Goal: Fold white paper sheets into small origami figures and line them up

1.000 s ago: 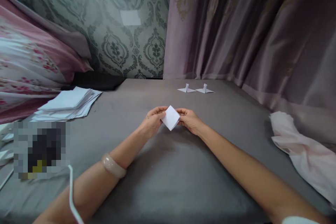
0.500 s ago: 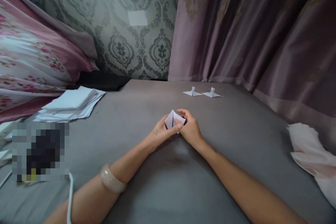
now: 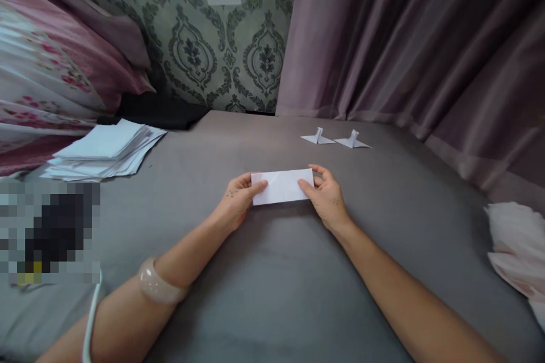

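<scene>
A white folded sheet of paper, now a flat rectangle, is stretched between my two hands above the grey surface. My left hand pinches its left end, thumb on the near face and fingers behind. At the other end, my right hand grips the paper the same way, its thumb across the front. Faint crease lines run over the sheet. Two small folded paper figures, a left one and a right one, stand farther back to the right.
A stack of white paper lies at the back left, by a black folded cloth. Pale fabric rests at the right. A white cable runs near my left forearm. Curtains hang behind the grey sheet-covered surface.
The paper has gone from a small pointed diamond shape to a flat wide rectangle. My hands have moved apart, one to each end. The view has tilted slightly downward.
</scene>
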